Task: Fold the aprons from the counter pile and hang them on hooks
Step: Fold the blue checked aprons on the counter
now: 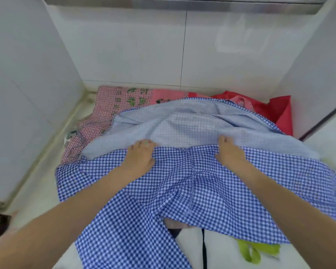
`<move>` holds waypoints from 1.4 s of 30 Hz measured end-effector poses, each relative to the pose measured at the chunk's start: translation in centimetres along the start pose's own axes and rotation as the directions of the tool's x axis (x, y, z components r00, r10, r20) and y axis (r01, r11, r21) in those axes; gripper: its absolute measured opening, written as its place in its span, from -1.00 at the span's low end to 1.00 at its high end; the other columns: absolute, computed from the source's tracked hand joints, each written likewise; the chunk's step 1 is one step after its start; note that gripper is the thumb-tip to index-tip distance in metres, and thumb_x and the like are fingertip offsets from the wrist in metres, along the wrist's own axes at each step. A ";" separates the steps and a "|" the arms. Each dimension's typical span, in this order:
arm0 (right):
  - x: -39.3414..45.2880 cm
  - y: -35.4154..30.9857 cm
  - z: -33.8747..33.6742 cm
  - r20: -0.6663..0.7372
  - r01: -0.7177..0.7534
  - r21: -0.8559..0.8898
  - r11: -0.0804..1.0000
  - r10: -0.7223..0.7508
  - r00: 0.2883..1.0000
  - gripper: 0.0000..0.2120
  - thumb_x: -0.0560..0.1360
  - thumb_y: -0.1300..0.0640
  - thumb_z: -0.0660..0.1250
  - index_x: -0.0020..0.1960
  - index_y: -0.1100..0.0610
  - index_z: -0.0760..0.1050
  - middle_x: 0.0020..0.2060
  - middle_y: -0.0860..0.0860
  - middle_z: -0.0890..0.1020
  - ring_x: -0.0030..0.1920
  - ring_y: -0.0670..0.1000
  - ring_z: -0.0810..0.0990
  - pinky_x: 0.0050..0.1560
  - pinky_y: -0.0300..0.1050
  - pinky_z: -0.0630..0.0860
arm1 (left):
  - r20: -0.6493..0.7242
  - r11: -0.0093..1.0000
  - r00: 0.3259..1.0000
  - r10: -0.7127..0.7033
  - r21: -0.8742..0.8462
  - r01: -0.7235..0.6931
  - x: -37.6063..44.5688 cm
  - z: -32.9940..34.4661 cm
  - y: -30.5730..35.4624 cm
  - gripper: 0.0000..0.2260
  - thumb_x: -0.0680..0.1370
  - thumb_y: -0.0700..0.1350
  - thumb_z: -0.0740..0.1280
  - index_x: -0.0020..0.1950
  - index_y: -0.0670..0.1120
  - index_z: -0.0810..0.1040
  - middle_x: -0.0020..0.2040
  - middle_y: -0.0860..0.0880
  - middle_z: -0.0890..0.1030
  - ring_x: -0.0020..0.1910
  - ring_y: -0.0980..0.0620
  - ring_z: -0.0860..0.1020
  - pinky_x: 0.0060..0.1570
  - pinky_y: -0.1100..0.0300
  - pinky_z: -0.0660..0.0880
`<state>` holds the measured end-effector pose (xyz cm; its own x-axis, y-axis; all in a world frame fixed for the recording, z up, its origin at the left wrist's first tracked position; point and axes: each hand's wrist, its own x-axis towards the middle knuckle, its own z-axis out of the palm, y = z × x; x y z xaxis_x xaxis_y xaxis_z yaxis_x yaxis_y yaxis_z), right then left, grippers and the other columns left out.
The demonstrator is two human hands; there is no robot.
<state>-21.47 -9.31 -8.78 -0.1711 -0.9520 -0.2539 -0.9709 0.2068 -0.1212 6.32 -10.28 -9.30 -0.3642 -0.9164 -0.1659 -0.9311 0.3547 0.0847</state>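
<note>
The blue gingham apron (182, 191) lies spread over the counter (37, 191), its far half turned back toward the person so the paler reverse side faces up, and both hands sit right at that folded edge, which reads as a first fold being made across the width. The left hand (139, 158) has its fingers curled over the edge of the pale layer, apparently pinching it, though blur there makes the grip hard to confirm; the right hand (230, 152) likewise curls its fingertips over the same edge further along. Holding the edge at two spaced points keeps it straight, so the fold should land even rather than skewed. Behind the blue one lie the rest of the pile: one red-checked apron (105, 111) with green printed figures, pushed into the corner by the tiled wall (124, 45), and one plain red cloth (275, 111) bunched at the right. Counted, that makes three pieces in the pile, one of them in hand. At the near edge one yellow-green strap (250, 251) and one dark strap (203, 247) poke out from under the blue fabric; what they belong to is hidden. No hooks show anywhere
</note>
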 end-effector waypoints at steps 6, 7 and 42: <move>-4.7 0.0 2.5 0.146 0.429 -0.016 0.903 -0.423 0.894 -0.74 0.57 0.11 0.24 0.21 0.19 0.39 0.09 0.07 0.35 0.08 0.13 0.48 -0.10 -0.10 0.35 | 0.274 0.944 0.922 0.273 -0.260 -0.203 -3.4 3.0 5.0 -0.44 0.47 0.27 0.29 0.30 -0.06 0.29 0.30 -0.07 0.23 0.27 -0.07 0.22 0.24 -0.05 0.35; -5.6 0.3 3.0 0.303 0.430 0.014 0.903 -0.414 0.858 -0.69 0.56 0.02 0.26 0.21 0.17 0.41 0.05 0.05 0.35 0.11 0.10 0.45 -0.03 -0.12 0.37 | 0.274 0.940 0.915 0.295 -0.253 -0.227 -4.1 3.0 5.5 -0.46 0.44 0.30 0.30 0.21 -0.06 0.32 0.22 -0.04 0.26 0.21 -0.06 0.25 0.19 -0.03 0.38; -12.9 12.5 6.5 0.531 -0.226 -0.227 0.947 0.315 0.787 0.08 0.40 -0.41 0.21 0.49 0.08 -0.43 0.47 0.26 -0.33 0.45 0.33 0.14 0.37 0.31 0.20 | 0.614 0.987 0.784 0.094 0.047 -0.155 -1.9 3.9 12.3 -0.23 0.60 -0.11 0.26 0.53 -0.06 -0.30 0.55 -0.11 -0.24 0.35 -0.21 0.34 0.09 0.16 0.45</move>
<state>-30.36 6.97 -13.23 -0.3509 -0.5638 -0.7477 -0.9193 0.3595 0.1604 -4.48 -3.47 -11.81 -0.3841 -0.5714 -0.7252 -0.8633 0.5007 0.0628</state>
